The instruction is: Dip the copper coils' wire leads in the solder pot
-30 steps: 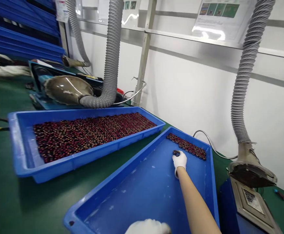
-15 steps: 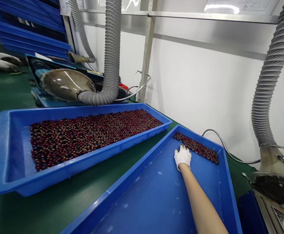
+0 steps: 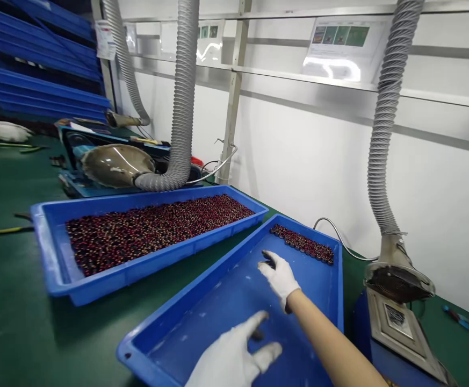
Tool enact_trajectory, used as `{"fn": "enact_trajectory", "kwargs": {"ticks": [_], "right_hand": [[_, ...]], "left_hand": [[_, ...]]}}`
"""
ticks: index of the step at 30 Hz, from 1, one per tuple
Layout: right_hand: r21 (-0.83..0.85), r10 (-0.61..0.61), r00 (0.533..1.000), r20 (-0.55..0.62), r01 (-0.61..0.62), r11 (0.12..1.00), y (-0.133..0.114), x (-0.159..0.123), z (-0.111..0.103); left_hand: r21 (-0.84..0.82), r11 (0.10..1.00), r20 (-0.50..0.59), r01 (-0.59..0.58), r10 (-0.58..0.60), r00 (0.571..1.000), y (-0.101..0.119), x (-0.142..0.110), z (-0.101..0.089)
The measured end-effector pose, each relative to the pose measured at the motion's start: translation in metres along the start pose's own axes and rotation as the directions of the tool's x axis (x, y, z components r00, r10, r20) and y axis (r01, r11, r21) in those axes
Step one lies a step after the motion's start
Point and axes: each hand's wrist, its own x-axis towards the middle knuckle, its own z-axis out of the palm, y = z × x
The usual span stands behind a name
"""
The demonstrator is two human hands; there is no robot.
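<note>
My right hand (image 3: 280,277), in a white glove with dark-stained fingertips, hovers over the nearer blue tray (image 3: 202,336), its fingers apart. Nothing shows in it. Lower in the frame my left hand (image 3: 232,352), gloved in white too, is over the same tray with fingers and thumb spread, also holding nothing visible. At that tray's far end lies a band of small round dark parts (image 3: 302,243) with red and gold-coloured bits, packed side by side. A second blue tray (image 3: 52,258) to the left holds a broad layer of similar small parts (image 3: 145,231).
Grey ribbed hoses (image 3: 184,91) hang down to hoods, one (image 3: 399,279) above a metal-topped device (image 3: 399,322) at right. Blue trays (image 3: 41,64) are stacked at back left. Another person's gloved hand (image 3: 2,130) rests on the green table (image 3: 8,322). Pliers (image 3: 460,317) lie far right.
My right hand has drawn back from the band of parts toward me. My left hand has come into view at the bottom. The view has shifted slightly right and up.
</note>
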Motion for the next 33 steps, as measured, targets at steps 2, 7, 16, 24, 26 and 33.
{"fn": "enact_trajectory", "kwargs": {"ticks": [2, 7, 16, 24, 26, 33], "right_hand": [[0.092, -0.068, 0.998, -0.005, 0.068, 0.993, -0.029, -0.036, -0.011], [0.332, -0.049, 0.985, -0.168, 0.103, 0.938, -0.072, -0.117, -0.072], [0.69, 0.02, 0.999, -0.037, 0.011, 0.724, -0.048, -0.227, -0.186], [0.768, 0.146, 0.855, -0.497, 0.355, 0.534, -0.047, -0.248, -0.22], [0.758, 0.144, 0.863, -0.484, 0.331, 0.563, -0.049, -0.25, -0.218], [0.544, 0.077, 0.89, -0.45, 0.205, 0.814, -0.047, -0.243, -0.207]], "left_hand": [[-0.058, 0.995, -0.053, -0.079, 0.076, 0.996, 0.02, -0.001, 0.001], [-0.051, 0.94, 0.072, -0.339, 0.342, 0.937, 0.085, -0.031, 0.035], [0.078, 0.823, 0.413, -0.563, 0.487, 0.769, 0.134, -0.072, 0.091], [0.293, 0.581, 0.632, -0.76, 0.479, 0.61, 0.103, -0.075, 0.136], [0.33, 0.523, 0.637, -0.786, 0.491, 0.594, 0.099, -0.075, 0.152], [0.494, 0.438, 0.462, -0.751, 0.6, 0.653, 0.12, -0.054, 0.133]]}}
